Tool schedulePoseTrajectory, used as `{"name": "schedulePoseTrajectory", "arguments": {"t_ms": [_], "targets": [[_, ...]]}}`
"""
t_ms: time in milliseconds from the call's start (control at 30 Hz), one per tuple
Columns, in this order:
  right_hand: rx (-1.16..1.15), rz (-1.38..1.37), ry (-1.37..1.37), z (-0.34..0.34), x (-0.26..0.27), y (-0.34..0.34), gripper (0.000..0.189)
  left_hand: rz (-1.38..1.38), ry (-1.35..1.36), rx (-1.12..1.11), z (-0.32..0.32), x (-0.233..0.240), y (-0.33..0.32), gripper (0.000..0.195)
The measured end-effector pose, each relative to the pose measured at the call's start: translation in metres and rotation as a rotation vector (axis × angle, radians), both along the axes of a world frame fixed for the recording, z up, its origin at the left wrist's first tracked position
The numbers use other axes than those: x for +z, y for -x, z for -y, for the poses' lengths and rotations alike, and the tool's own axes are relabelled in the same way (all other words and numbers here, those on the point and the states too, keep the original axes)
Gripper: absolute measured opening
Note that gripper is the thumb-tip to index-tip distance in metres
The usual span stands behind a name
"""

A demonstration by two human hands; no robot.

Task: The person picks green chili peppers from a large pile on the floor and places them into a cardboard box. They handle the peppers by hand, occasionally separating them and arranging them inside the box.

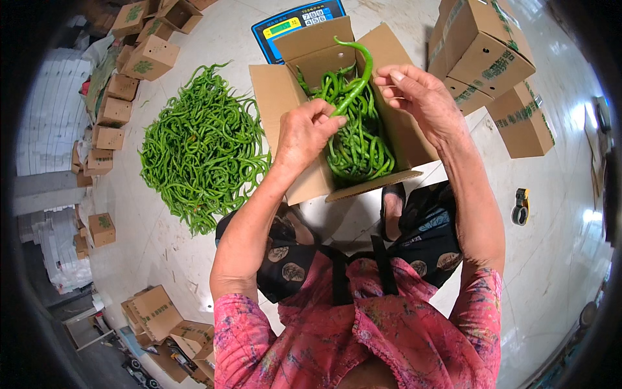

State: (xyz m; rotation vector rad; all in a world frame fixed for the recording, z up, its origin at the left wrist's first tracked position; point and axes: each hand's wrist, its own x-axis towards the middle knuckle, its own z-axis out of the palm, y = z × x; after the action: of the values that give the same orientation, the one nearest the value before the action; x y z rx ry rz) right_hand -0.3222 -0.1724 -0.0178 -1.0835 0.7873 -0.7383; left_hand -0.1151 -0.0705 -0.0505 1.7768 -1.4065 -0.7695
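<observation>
An open cardboard box (408, 141) stands before me with its flaps spread, partly filled with long green chili peppers (362, 150). Above it, my left hand (311, 131) pinches one long curved pepper (359, 82) by its lower end, and the hooked tip points up and away from me. My right hand (413, 92) hovers over the box's right side, fingers loosely curled and apart, with nothing seen in them. To the left of the box, a large heap of the same green peppers (204, 150) lies on the floor.
Behind the box is a blue electronic scale (272, 41) with a lit display. Taped cartons (481, 53) are stacked at the right, and a tape dispenser (521, 206) lies on the tiled floor (549, 272). More cartons (150, 57) line the left, with opened ones (155, 311) at lower left.
</observation>
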Motion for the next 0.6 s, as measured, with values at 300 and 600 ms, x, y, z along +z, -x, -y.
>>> {"name": "schedulePoseTrajectory", "arguments": {"t_ms": [300,600], "targets": [[-0.139,0.081,0.028,0.015,0.000,0.023,0.026,0.009,-0.155,0.023,0.015,-0.023,-0.023,0.017],[-0.108,0.072,-0.024,0.009,0.005,0.011,0.024,-0.125,0.056,0.135,0.032,-0.005,-0.042,0.033]]}}
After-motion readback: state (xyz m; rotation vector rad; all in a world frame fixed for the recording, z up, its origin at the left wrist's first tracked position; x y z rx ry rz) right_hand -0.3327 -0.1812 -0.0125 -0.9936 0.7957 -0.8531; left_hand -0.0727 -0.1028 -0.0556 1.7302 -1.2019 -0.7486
